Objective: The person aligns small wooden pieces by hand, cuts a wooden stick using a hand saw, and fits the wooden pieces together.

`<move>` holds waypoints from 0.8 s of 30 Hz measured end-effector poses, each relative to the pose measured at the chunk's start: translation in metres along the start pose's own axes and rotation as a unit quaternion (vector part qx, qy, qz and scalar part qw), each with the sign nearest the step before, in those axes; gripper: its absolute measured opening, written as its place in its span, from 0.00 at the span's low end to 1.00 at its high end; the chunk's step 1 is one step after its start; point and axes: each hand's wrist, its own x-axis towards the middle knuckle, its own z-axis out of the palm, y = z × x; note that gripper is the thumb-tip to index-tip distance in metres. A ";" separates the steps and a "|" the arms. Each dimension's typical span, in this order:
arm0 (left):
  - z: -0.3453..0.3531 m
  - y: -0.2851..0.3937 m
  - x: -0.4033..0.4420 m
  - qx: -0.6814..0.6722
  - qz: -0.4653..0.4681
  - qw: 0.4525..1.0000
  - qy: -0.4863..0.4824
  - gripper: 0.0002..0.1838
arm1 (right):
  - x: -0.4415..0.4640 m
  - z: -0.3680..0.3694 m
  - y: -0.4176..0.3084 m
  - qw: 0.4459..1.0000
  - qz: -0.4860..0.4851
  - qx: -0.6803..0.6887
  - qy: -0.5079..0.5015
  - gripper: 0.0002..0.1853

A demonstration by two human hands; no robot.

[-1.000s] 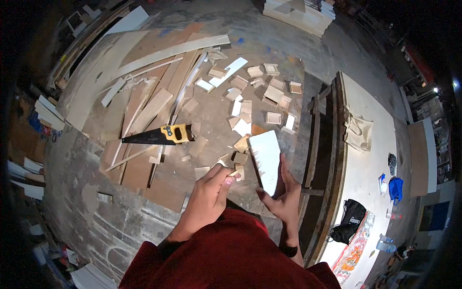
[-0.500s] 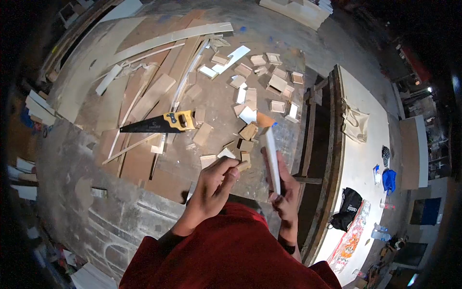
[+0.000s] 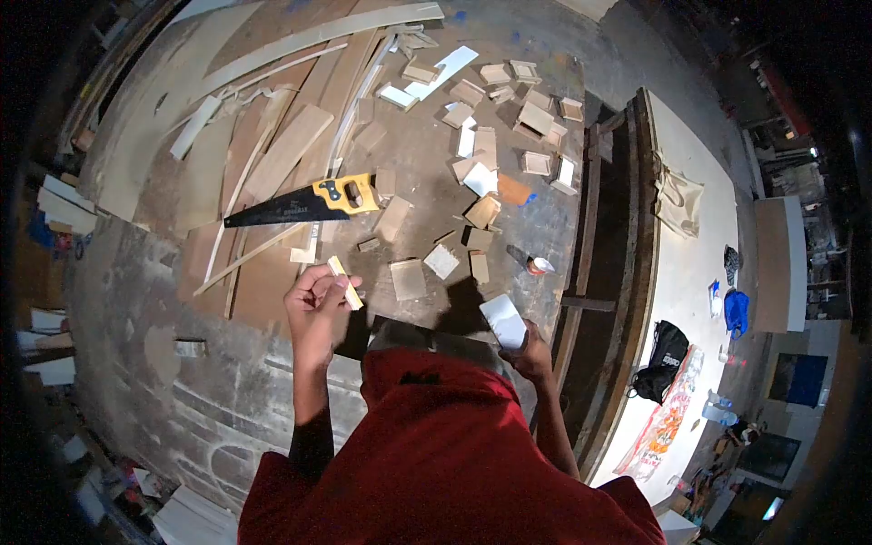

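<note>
My left hand (image 3: 315, 298) is closed round a short, pale strip of wood (image 3: 345, 283), pinched between thumb and fingers near the table's front edge. Further right, my right hand (image 3: 531, 354) grips a small white-faced panel (image 3: 503, 322) by its lower end, its white face turned up. The two hands are well apart. Beyond my left hand lies a handsaw (image 3: 300, 202) with a yellow and black handle. Between and beyond the hands are loose wood blocks, among them a tan block (image 3: 408, 279) and a pale, rough-faced square (image 3: 441, 261).
Several small wooden box-like pieces (image 3: 536, 119) are scattered at the table's far right. Long boards (image 3: 295, 150) lie on the left. A small round container (image 3: 540, 265) stands near the right edge. Past a gap, another table holds a cloth bag (image 3: 678, 202) and a black bag (image 3: 659, 363).
My left hand has moved left, away from my right hand, carrying the wood strip. The panel in my right hand has turned from edge-on to show its white face, and sits lower.
</note>
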 end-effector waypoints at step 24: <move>0.080 -0.027 -0.034 0.102 0.063 0.993 0.008 0.09 | 0.104 -0.044 0.078 0.934 0.057 0.088 0.343 0.31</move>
